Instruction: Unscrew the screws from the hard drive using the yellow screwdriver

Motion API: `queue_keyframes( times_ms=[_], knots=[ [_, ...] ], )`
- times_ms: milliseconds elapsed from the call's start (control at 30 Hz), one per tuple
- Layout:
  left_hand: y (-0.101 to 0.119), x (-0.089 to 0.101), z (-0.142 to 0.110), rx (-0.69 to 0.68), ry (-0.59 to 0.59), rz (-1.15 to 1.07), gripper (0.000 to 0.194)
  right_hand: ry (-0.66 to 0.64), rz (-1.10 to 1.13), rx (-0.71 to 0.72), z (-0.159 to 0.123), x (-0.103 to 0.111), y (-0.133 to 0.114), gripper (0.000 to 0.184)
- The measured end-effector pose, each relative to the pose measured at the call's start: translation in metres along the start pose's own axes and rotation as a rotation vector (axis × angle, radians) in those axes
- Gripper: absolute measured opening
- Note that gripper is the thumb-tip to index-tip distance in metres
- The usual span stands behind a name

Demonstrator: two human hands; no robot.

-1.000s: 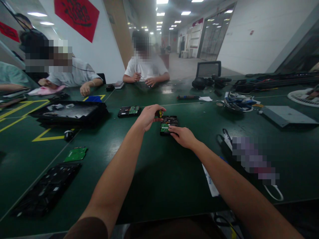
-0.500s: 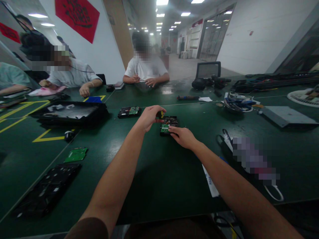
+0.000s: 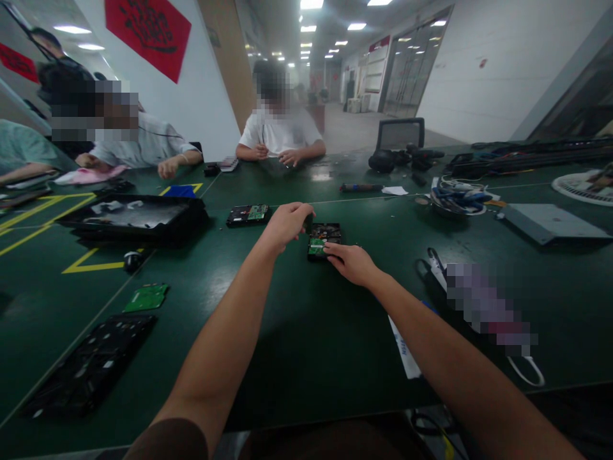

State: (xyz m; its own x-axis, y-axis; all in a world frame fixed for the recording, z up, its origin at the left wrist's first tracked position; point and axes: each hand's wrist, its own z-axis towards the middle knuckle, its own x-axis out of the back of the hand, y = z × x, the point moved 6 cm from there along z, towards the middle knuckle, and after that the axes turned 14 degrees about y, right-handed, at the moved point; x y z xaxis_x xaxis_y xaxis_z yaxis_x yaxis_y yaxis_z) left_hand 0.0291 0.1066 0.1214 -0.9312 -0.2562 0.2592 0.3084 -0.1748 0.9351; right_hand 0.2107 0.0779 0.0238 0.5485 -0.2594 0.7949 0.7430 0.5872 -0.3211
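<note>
A hard drive (image 3: 327, 232) lies on the green table in front of me, its green circuit board on the near side. My right hand (image 3: 352, 262) holds its near right edge, fingertips on the board. Above the drive's left side, my left hand (image 3: 290, 225) is closed around a small dark-handled tool (image 3: 309, 223) that looks like a screwdriver; its tip is hidden. Left of that hand lies a second hard drive (image 3: 248, 215) with a green board.
A black tray (image 3: 138, 220) stands at left. Nearer are a loose green circuit board (image 3: 146, 298) and a black drive caddy (image 3: 90, 364). On the right lie a cable bundle (image 3: 457, 195), a grey metal box (image 3: 555, 223) and a lanyard (image 3: 438, 268). Two people sit across the table.
My left hand has turned slightly and shifted a little left, so the tool's yellow part no longer shows. My right hand and the hard drive have stayed in place.
</note>
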Motion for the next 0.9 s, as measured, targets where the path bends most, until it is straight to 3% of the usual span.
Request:
queue_keyframes(
  times_ms=[167, 267, 667, 900],
  knots=[
    [-0.011, -0.010, -0.008, 0.296, -0.182, -0.255, 0.027, -0.014, 0.002, -0.010, 0.001, 0.001, 0.000, 0.035],
    [-0.016, -0.011, -0.008, 0.369, -0.221, -0.330, 0.030, -0.012, 0.010, -0.006, 0.001, 0.002, 0.000, 0.037],
    [-0.015, -0.007, -0.006, 0.361, -0.214, -0.316, 0.024, -0.013, 0.001, -0.001, 0.001, 0.001, -0.001, 0.036],
    [-0.015, -0.006, -0.001, 0.262, -0.184, -0.227, 0.026, -0.014, -0.011, -0.001, 0.000, 0.002, -0.001, 0.036]
  ],
)
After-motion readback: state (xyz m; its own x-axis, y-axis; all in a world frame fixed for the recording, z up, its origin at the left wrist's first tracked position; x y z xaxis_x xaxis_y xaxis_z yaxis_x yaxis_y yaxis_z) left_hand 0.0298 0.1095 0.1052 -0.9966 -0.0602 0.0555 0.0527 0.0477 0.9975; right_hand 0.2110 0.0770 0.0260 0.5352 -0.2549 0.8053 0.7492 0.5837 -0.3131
